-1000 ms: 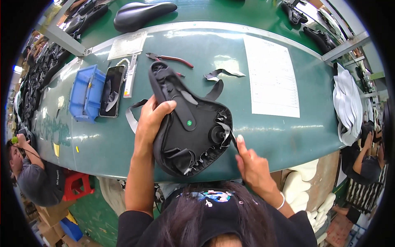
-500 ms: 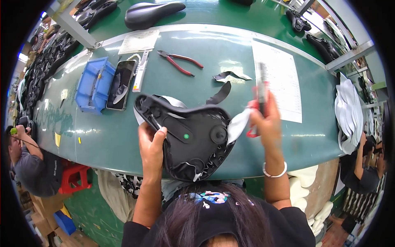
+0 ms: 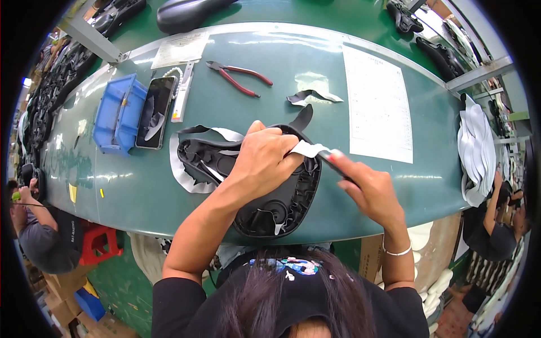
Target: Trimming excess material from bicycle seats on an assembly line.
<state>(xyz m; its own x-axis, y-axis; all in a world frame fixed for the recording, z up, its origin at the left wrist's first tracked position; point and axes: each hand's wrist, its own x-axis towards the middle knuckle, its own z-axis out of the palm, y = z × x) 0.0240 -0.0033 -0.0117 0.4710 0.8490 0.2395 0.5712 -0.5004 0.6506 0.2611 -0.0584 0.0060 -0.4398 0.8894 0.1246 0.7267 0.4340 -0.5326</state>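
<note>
A black bicycle saddle (image 3: 256, 201) lies upside down on the table, its pale-backed cover edge (image 3: 179, 169) loose around the narrow end. My left hand (image 3: 264, 158) reaches across it, fingers curled down at the rim where a white strip of cover (image 3: 307, 149) comes out. That strip runs tight to my right hand (image 3: 369, 188), which is closed around a hand tool (image 3: 340, 167) with a dark, narrow part and a bit of red. Fingers hide most of the tool, so its kind is unclear. A black trimmed flap (image 3: 302, 117) shows beyond the saddle.
Red-handled cutting pliers (image 3: 239, 78), cover scraps (image 3: 313, 97) and a paper sheet (image 3: 378, 104) lie farther back. At left are a blue bin (image 3: 119, 115) and a phone (image 3: 155, 112). White covers (image 3: 478, 149) are stacked at the right edge; other people sit at both sides.
My left hand has moved from the saddle's left side across to its far right rim. My right hand has turned its tool downward against the white strip. The saddle has shifted slightly left.
</note>
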